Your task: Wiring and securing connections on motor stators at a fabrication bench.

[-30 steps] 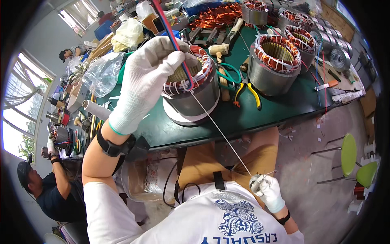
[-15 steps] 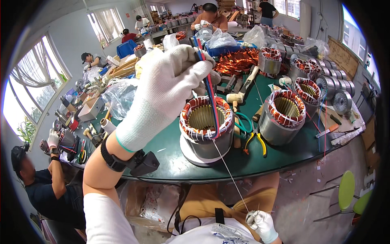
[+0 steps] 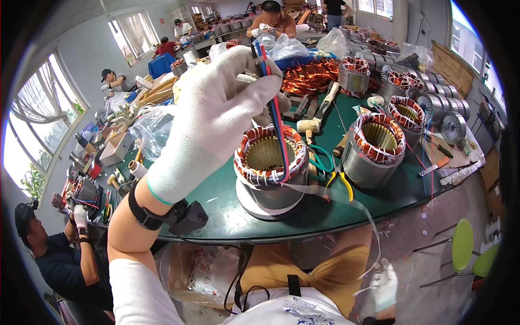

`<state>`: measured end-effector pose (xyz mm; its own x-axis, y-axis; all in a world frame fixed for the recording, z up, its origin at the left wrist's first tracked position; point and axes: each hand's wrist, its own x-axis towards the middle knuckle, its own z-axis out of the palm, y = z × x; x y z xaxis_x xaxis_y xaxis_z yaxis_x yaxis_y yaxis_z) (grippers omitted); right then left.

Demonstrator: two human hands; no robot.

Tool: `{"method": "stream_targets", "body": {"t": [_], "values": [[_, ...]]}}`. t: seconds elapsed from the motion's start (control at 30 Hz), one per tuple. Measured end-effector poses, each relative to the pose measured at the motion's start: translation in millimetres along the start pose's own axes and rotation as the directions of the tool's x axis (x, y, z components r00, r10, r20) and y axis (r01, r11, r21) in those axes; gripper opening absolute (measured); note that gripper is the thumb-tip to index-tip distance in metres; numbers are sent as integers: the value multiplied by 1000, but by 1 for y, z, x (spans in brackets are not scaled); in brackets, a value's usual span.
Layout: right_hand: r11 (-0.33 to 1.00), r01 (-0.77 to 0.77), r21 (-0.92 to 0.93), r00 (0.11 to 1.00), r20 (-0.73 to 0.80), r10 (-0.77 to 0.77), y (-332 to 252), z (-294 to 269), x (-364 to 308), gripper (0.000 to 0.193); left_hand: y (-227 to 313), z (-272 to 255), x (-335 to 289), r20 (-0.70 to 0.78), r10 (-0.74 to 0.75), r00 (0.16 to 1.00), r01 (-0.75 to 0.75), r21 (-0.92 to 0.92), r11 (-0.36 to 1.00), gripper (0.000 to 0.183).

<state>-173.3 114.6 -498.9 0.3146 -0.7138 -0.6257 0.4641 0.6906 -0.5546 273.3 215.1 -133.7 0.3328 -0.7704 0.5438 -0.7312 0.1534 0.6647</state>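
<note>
My left hand [image 3: 227, 103], in a white knit glove, is closed on a bundle of red, blue and black lead wires [image 3: 279, 127], held up above a motor stator [image 3: 271, 197]. This stator has copper windings bound with white lacing around its top ring and stands on a white round base. From its front rim a white lacing cord [image 3: 371, 222] runs slack to the lower right. My gloved right hand [image 3: 384, 286] is low beside my right leg, its fingers curled at the cord's loose end.
Yellow-handled pliers [image 3: 342, 186] lie right of the stator, near another wound stator [image 3: 375, 154]. A mallet [image 3: 309, 127] and a heap of copper coils [image 3: 311, 77] are behind. Co-workers sit farther off, one at the left [image 3: 59, 249]. A green chair [image 3: 461, 244] stands at right.
The cord has gone from a taut straight line to a slack curve. My right hand has moved to the right. My left hand still holds the wires up.
</note>
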Motion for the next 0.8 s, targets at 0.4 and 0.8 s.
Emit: {"method": "stream_targets", "body": {"t": [0.4, 0.8], "values": [[783, 337, -524, 779, 622, 81, 1, 220, -46, 41, -61, 27, 2, -248, 207, 947, -245, -135, 960, 26], [775, 625, -98, 630, 649, -426, 55, 342, -9, 26, -131, 33, -73, 295, 286, 912, -387, 388, 836, 49]]}}
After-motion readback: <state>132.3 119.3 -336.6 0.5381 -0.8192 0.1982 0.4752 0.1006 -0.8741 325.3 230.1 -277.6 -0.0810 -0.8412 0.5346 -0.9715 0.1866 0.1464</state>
